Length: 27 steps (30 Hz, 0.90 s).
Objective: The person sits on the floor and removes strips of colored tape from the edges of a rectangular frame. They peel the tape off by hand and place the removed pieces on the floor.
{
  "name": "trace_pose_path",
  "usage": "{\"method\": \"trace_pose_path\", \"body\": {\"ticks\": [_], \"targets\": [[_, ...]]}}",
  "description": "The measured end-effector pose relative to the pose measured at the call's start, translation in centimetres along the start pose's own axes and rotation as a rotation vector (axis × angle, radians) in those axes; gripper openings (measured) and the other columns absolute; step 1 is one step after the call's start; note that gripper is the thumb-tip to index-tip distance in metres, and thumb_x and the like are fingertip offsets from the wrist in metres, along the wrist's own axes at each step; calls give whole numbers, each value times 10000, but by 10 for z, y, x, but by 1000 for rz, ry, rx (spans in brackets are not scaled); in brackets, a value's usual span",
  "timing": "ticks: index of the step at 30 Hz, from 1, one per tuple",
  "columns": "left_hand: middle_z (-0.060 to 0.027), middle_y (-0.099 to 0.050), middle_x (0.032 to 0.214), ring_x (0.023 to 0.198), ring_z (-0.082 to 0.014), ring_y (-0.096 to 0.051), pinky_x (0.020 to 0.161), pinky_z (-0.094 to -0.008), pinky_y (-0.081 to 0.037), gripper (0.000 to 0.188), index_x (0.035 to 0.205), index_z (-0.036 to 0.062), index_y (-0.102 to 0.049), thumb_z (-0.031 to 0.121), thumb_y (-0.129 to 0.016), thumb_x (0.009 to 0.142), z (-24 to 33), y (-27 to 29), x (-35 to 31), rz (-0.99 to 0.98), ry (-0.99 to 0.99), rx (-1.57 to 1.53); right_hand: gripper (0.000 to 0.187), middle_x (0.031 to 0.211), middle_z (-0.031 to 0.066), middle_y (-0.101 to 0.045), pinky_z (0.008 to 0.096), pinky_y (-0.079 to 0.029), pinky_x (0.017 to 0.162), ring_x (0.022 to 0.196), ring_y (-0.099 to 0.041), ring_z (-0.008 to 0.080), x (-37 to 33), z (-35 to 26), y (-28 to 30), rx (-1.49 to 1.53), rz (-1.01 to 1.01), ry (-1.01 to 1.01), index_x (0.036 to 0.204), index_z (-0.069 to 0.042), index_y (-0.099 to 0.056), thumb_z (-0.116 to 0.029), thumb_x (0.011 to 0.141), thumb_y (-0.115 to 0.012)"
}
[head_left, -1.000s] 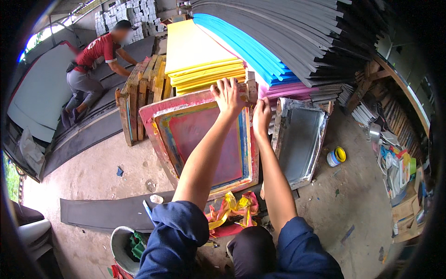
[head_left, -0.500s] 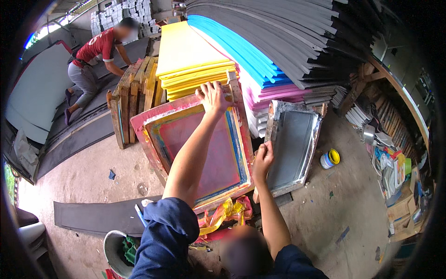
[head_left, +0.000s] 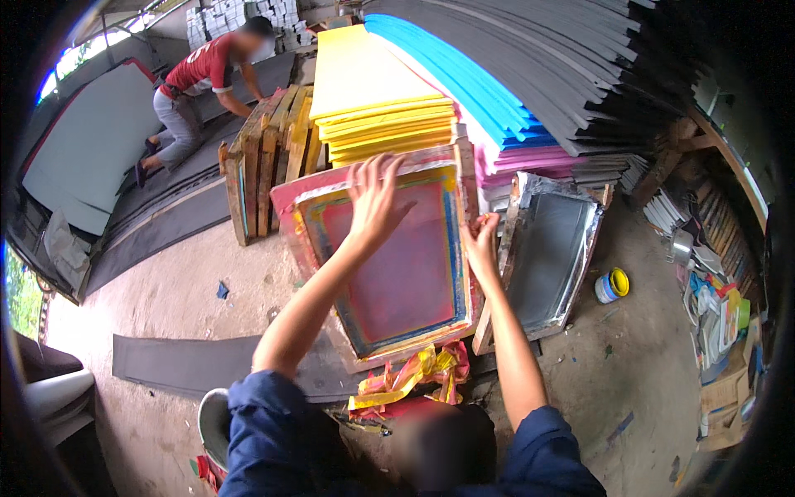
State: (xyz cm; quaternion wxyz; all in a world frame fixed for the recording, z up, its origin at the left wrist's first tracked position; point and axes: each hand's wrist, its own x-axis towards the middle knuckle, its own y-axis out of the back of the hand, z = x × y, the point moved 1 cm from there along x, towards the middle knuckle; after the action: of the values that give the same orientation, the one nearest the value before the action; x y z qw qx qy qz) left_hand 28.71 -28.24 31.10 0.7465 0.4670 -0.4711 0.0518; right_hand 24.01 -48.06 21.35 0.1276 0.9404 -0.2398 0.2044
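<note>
A screen printing frame (head_left: 331,334) with colour-stained wooden rails and reddish mesh leans back against the yellow foam sheets (head_left: 373,124). My left hand (head_left: 374,203) lies at its top rail, fingers spread and thumb apart, fingertips reaching over the rail. On the right rail, near its upper part, my right hand (head_left: 480,240) has its fingers closed round the edge. Beside that hand stands a second screen printing frame (head_left: 542,248), with grey mesh and a smeared rim, also leaning. Crumpled yellow and red plastic (head_left: 418,377) lies below the first frame.
Several wooden frames (head_left: 269,161) stand left of the foam; blue sheets (head_left: 455,70) and dark sheets (head_left: 530,58) fan out behind. A yellow-rimmed can (head_left: 613,286) stands right, a bucket (head_left: 214,422) lower left by a black strip (head_left: 182,360). A person (head_left: 199,91) kneels far left.
My left hand has slid left along the top rail, its fingers spreading. My right hand has moved up along the right rail. The whole view has shifted slightly.
</note>
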Motion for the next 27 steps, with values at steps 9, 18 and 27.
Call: {"method": "trace_pose_path", "body": {"ticks": [9, 18, 27], "targets": [[-278, -299, 1240, 1110, -419, -359, 953, -430, -316, 999, 1337, -52, -52, 221, -745, 671, -88, 37, -229, -248, 617, -381, 391, 930, 193, -444, 428, -362, 794, 904, -460, 348, -30, 20, -6, -869, 144, 198, 993, 13, -410, -83, 697, -647], [-225, -376, 1180, 956, -356, -530, 801, -368, -475, 893, 1324, -27, -170, 60, -732, 637, -133, 33, -229, -374, 678, -513, 364, 955, 166, -469, 349, -485, 761, 931, -507, 300, -28, 33, -21, -430, 172, -26, 1008, -16, -413, 2, 725, -642], [-228, -368, 1174, 1049, -378, -465, 851, -409, -436, 891, 1351, 43, -166, -4, -701, 640, -126, 38, -234, -215, 461, -395, 261, 934, 136, -492, 342, -409, 769, 865, -511, 231, -54, -3, -3, -294, 219, 215, 1021, -2, -454, -190, 869, -551]]}}
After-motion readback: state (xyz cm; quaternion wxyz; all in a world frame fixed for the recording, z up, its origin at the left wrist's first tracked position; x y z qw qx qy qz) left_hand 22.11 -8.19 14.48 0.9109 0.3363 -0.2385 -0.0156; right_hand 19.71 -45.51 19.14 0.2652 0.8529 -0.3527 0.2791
